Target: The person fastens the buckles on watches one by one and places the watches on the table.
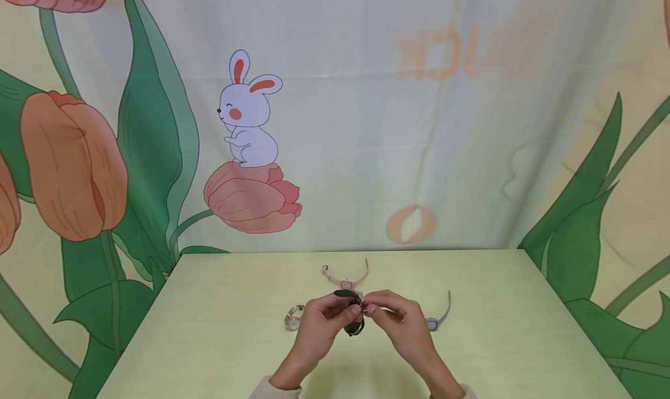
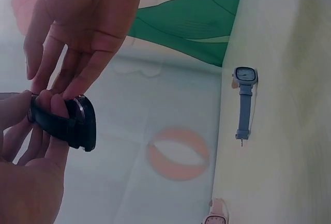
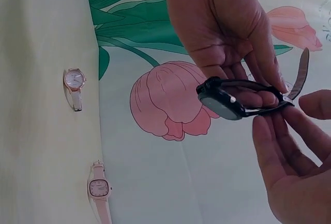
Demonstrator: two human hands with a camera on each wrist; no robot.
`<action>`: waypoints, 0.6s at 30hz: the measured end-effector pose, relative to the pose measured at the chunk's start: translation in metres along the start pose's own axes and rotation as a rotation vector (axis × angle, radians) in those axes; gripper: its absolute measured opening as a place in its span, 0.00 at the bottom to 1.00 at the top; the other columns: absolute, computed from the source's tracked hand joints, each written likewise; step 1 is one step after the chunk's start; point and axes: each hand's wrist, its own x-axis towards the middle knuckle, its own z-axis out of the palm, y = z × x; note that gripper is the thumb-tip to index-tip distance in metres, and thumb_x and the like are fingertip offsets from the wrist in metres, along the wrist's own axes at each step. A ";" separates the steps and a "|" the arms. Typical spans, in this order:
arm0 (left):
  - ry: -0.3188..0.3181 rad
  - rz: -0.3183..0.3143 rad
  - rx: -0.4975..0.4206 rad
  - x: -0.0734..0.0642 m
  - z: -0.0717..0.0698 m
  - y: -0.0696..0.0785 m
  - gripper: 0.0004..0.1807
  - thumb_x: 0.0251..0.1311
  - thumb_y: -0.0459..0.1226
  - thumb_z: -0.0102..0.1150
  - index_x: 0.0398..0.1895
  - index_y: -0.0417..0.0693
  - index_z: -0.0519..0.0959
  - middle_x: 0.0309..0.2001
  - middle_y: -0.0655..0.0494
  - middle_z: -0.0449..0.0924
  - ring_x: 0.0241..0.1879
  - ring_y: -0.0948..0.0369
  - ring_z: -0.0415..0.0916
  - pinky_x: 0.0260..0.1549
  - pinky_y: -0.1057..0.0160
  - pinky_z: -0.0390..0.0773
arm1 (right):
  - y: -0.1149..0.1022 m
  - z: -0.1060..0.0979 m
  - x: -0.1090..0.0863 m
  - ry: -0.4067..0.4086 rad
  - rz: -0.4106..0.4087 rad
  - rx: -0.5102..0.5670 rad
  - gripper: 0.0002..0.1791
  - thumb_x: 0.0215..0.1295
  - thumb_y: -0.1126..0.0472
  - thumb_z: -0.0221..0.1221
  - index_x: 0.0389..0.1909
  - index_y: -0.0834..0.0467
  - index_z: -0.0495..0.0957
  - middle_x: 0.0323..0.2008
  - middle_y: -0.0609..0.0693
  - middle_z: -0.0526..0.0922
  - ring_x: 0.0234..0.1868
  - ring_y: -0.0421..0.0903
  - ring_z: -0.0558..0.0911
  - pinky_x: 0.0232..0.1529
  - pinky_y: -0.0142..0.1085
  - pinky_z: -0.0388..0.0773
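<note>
A black wristwatch (image 1: 354, 327) is held up above the table between both hands, its strap bent into a loop. In the right wrist view the dark watch case (image 3: 221, 103) hangs at one end, and a loose strap end (image 3: 300, 74) sticks out past the buckle (image 3: 285, 100). My left hand (image 1: 321, 329) grips the strap, with fingers inside the loop. My right hand (image 1: 405, 323) has its thumb and fingertips at the buckle, seeming to pinch it; the fingers partly hide the contact.
On the pale table (image 1: 209, 341) lie a pink watch (image 1: 347, 284) behind the hands, a gold-cased watch (image 1: 293, 320) to the left and a blue-grey watch (image 1: 433, 323) to the right. A printed curtain (image 1: 335, 125) hangs along the table's back edge.
</note>
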 end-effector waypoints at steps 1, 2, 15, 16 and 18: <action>-0.006 0.000 -0.001 0.000 0.000 0.000 0.17 0.63 0.36 0.63 0.49 0.32 0.80 0.45 0.34 0.82 0.38 0.66 0.85 0.43 0.65 0.84 | -0.001 0.000 0.000 0.012 0.015 -0.005 0.10 0.67 0.60 0.62 0.45 0.61 0.84 0.44 0.60 0.84 0.45 0.39 0.84 0.48 0.36 0.84; -0.012 0.001 -0.002 0.000 -0.001 -0.001 0.17 0.63 0.36 0.63 0.50 0.31 0.80 0.46 0.32 0.82 0.39 0.66 0.85 0.44 0.65 0.84 | -0.002 0.000 0.001 0.027 0.031 -0.019 0.11 0.66 0.59 0.63 0.44 0.61 0.84 0.44 0.59 0.84 0.45 0.40 0.85 0.47 0.35 0.84; -0.037 0.048 0.061 0.000 0.003 -0.002 0.17 0.61 0.34 0.64 0.53 0.36 0.81 0.46 0.35 0.84 0.41 0.68 0.84 0.42 0.69 0.83 | -0.010 0.007 0.007 0.193 0.189 -0.062 0.10 0.57 0.56 0.71 0.34 0.58 0.85 0.35 0.54 0.87 0.37 0.41 0.87 0.39 0.32 0.84; -0.033 0.044 0.061 0.000 0.004 -0.001 0.17 0.61 0.34 0.64 0.53 0.37 0.81 0.46 0.35 0.84 0.41 0.68 0.84 0.42 0.70 0.83 | -0.010 0.008 0.007 0.200 0.186 -0.051 0.10 0.57 0.56 0.70 0.34 0.59 0.85 0.35 0.54 0.87 0.36 0.41 0.87 0.39 0.33 0.85; -0.022 0.036 0.063 0.000 0.004 -0.001 0.18 0.61 0.33 0.64 0.54 0.38 0.81 0.48 0.36 0.84 0.41 0.68 0.83 0.41 0.70 0.83 | -0.009 0.008 0.008 0.210 0.176 -0.018 0.10 0.58 0.57 0.69 0.35 0.60 0.84 0.35 0.55 0.87 0.36 0.42 0.87 0.38 0.36 0.86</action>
